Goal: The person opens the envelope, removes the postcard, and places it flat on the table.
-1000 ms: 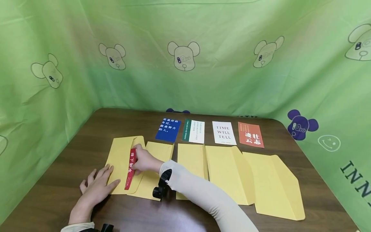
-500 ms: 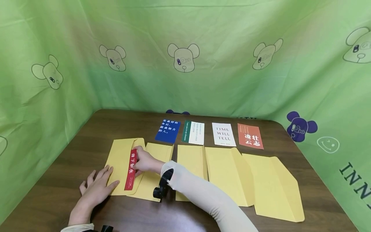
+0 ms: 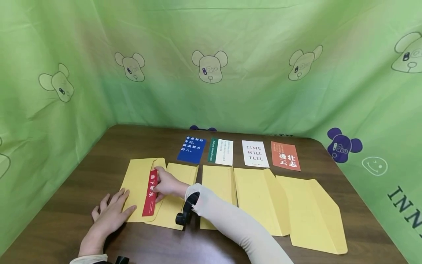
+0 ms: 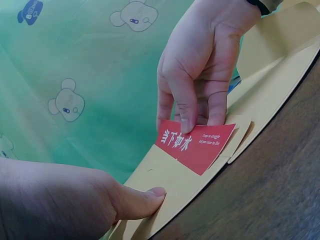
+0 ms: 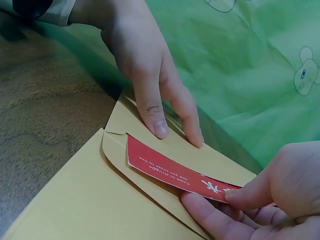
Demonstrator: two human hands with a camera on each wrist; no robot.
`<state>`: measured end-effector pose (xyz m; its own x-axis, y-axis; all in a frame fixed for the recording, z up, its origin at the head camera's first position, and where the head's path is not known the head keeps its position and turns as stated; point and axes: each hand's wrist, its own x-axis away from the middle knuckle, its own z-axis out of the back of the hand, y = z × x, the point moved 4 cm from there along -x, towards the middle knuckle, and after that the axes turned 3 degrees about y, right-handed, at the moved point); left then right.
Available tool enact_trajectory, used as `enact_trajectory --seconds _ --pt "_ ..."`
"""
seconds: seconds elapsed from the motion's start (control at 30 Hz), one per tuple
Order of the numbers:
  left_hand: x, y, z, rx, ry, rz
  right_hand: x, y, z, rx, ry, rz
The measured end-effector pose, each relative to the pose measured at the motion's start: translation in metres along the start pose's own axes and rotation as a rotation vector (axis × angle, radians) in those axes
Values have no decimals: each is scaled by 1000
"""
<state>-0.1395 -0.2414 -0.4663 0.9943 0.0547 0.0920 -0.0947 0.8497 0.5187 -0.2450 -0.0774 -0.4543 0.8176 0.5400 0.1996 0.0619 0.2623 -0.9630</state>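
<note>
At the left end of a row of yellow envelopes, a red card with white lettering (image 3: 150,194) stands partly inside the mouth of the leftmost envelope (image 3: 136,179). My right hand (image 3: 169,184) pinches the card's exposed edge; in the right wrist view the thumb lies over the card (image 5: 165,167) and fingers are beneath it. Spread across the envelope's left part, my left hand (image 3: 110,212) presses it to the table with extended fingers. The left wrist view shows the left thumb (image 4: 145,200) flat on the paper. The card's inserted part is hidden.
Several more yellow envelopes (image 3: 260,198) extend rightward, some under my right forearm. Behind them lie a blue card (image 3: 192,150), a green-and-white card (image 3: 220,151), a white card (image 3: 255,154) and an orange card (image 3: 285,156). Green printed cloth (image 3: 165,99) surrounds the brown table (image 3: 76,190).
The red card's face has turned flatter toward the head camera, so more of it shows. My right hand has shifted slightly right with it; my left hand stays on the envelope.
</note>
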Motion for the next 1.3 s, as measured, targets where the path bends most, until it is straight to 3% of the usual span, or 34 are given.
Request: enact_trajectory --seconds 0.57,1.3 --pt "-1 -2 -1 3 -1 -2 -1 2 3 -52 30 -3" --pt "-2 -2 -1 0 5 -3 -3 -3 43 -22 96 -32"
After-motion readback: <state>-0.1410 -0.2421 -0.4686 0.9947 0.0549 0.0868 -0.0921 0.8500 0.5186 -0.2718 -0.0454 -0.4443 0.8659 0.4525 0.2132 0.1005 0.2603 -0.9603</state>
